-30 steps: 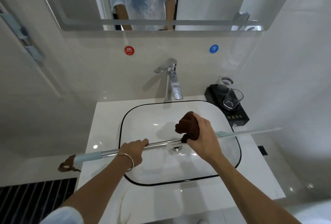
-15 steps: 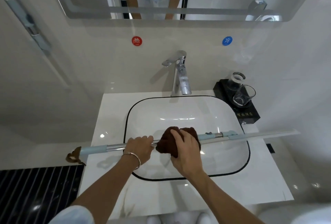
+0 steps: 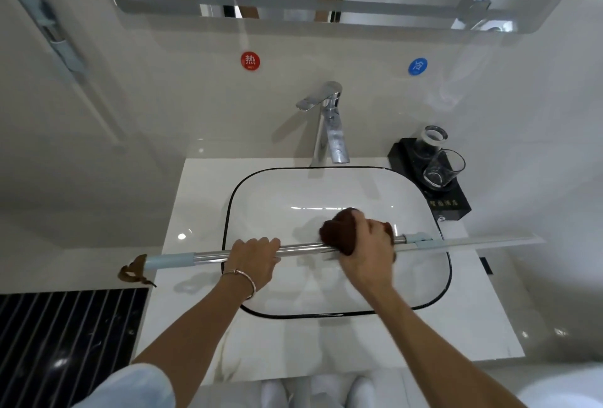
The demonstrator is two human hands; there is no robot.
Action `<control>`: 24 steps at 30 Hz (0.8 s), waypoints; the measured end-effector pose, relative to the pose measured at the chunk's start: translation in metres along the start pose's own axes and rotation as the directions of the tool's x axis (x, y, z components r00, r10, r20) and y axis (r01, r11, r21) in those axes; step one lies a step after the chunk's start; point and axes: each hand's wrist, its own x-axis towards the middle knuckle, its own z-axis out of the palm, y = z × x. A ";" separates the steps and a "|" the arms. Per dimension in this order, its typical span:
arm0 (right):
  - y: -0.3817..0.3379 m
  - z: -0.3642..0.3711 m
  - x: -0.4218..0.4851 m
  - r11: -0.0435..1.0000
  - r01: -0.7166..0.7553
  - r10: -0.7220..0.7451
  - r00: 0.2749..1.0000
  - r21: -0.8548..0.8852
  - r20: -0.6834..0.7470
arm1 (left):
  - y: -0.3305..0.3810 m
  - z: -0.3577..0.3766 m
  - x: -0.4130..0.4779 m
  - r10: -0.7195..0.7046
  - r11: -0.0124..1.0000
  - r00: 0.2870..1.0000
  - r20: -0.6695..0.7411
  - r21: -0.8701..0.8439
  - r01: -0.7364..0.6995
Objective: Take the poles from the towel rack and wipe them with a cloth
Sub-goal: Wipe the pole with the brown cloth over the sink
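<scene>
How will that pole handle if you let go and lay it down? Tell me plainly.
Probably stiff: the pole runs straight across the sink without sagging, held only by the left hand and, through the cloth, the right hand. Likely slippery and apt to roll: its middle is shiny, round metal.

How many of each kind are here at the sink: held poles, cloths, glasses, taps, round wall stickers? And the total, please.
pole: 1
cloth: 1
glasses: 2
tap: 1
stickers: 2
Total: 7
</scene>
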 end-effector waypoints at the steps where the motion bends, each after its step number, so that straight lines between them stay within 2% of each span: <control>1: -0.015 0.011 -0.006 0.998 0.055 -0.055 0.998 0.001 0.010 | 0.000 -0.001 0.000 -0.004 1.000 1.000 -0.004 0.020 0.004; 4: -0.043 0.031 -0.025 0.983 0.175 -0.177 0.984 0.062 0.036 | 0.002 -0.008 0.000 -0.014 0.997 1.000 0.016 0.073 0.013; 7: -0.031 0.024 -0.022 0.971 0.208 -0.218 0.973 0.121 0.077 | -0.001 -0.007 -0.001 0.009 0.999 1.000 0.025 0.053 -0.010; 10: 0.004 -0.003 0.001 0.988 0.091 -0.101 0.992 0.127 0.074 | -0.009 0.002 0.002 0.094 0.992 0.994 -0.062 0.094 -0.088; 14: 0.050 -0.029 0.018 0.989 -0.139 0.139 0.990 0.050 0.001 | -0.001 -0.003 -0.001 0.062 0.997 0.997 -0.046 0.047 -0.059; 16: 0.044 -0.023 0.015 0.986 -0.164 0.165 0.986 0.028 -0.021 | 0.003 -0.001 -0.001 0.010 0.998 1.000 -0.025 0.061 -0.008; 20: -0.009 0.014 -0.006 0.999 0.021 -0.020 1.000 0.031 -0.021 | 0.006 -0.002 0.000 0.019 0.998 1.000 -0.011 0.057 -0.019; 24: -0.048 0.034 -0.029 0.975 0.211 -0.213 0.976 0.075 0.031 | 0.003 0.002 0.002 -0.010 0.998 1.000 0.025 0.057 0.009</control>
